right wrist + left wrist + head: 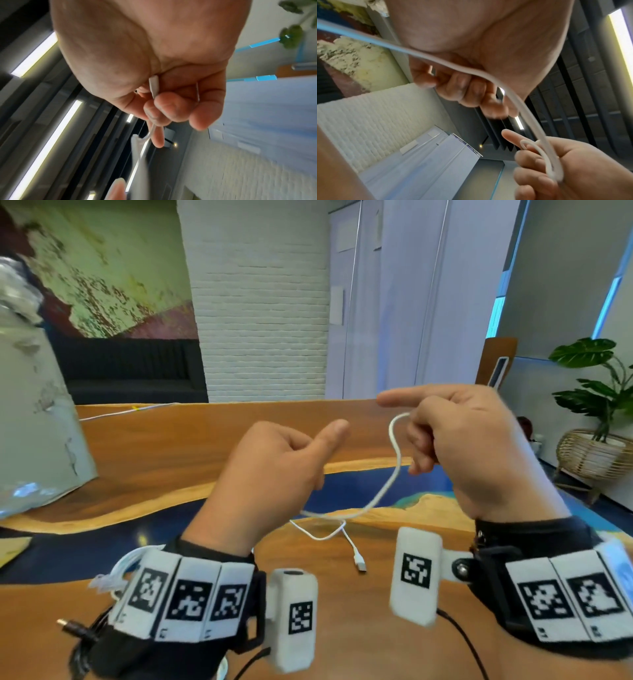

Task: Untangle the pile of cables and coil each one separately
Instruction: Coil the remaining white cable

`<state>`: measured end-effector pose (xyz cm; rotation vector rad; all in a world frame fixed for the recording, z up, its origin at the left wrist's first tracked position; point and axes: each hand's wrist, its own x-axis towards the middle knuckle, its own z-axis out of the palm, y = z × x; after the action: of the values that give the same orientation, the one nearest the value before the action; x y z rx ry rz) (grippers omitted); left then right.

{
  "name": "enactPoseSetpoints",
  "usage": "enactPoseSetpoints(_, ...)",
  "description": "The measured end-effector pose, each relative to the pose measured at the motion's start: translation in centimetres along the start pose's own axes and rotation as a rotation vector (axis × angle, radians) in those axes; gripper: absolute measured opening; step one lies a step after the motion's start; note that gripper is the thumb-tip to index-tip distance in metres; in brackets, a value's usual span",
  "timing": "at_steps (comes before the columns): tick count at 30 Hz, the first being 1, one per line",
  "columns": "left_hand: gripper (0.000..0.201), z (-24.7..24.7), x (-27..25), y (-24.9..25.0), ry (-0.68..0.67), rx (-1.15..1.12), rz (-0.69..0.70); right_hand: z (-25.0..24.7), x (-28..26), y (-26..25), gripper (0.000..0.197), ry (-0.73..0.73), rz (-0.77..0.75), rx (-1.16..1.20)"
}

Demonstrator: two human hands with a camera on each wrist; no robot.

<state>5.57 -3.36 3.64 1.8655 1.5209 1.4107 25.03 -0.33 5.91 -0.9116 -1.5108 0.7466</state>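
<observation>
A thin white cable (394, 474) hangs from my right hand (455, 446) down to the wood-and-blue table (171, 446), where its USB plug (359, 564) lies. The right hand is raised, its index finger straight and the other fingers curled round the cable. In the right wrist view a white connector end (153, 85) sits in the right hand (171, 108). My left hand (274, 470) is raised beside it, thumb out and fingers (458, 89) curled. The cable (530, 119) runs under its palm, not inside the fingers.
A bundle of white cable (109, 575) and a black cable with a plug (73, 628) lie by my left wrist. A big grey wrapped object (34, 422) stands at the left. Another white cable (130, 410) crosses the table's far edge. A potted plant (596, 446) stands at the right.
</observation>
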Motion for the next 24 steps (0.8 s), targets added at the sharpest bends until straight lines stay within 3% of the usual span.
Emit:
enactPoseSetpoints(3, 0.062, 0.2, -0.5, 0.7, -0.136, -0.025, 0.006, 0.6, 0.0, 0.3, 0.041, -0.004, -0.019, 0.019)
enactPoseSetpoints(6, 0.054, 0.1, -0.6, 1.0, -0.072, -0.083, 0.134, 0.5, 0.1, 0.5, 0.037, 0.123, -0.069, 0.022)
enactPoseSetpoints(8, 0.062, 0.1, -0.4, 1.0, -0.114, -0.145, 0.127, 0.5, -0.1, 0.2, 0.034, 0.114, -0.081, 0.061)
enactPoseSetpoints(11, 0.078, 0.6, -0.4, 0.9, -0.281, -0.282, -0.021, 1.0, -1.1, -0.5, 0.035, -0.198, -0.092, 0.033)
enactPoseSetpoints(13, 0.076, 1.0, -0.3, 0.5, -0.267, -0.367, -0.116, 1.7, -1.6, -0.6, 0.036, -0.435, -0.122, -0.079)
enactPoseSetpoints(18, 0.065, 1.7, -0.1, -0.9, -0.268, -0.36, -0.201, 2.2, -1.6, -0.6, 0.038, -0.652, -0.172, -0.422)
enactPoseSetpoints(21, 0.049, 1.9, 0.0, -1.3, -0.289, -0.503, -0.232, 2.8, -1.9, 0.0, 0.033, -0.61, -0.212, -0.558)
enactPoseSetpoints(24, 0.036, 1.3, 0.4, -1.7, -0.258, -0.65, -0.224, 3.8, -2.0, 0.3, 0.029, -0.466, -0.265, -0.494)
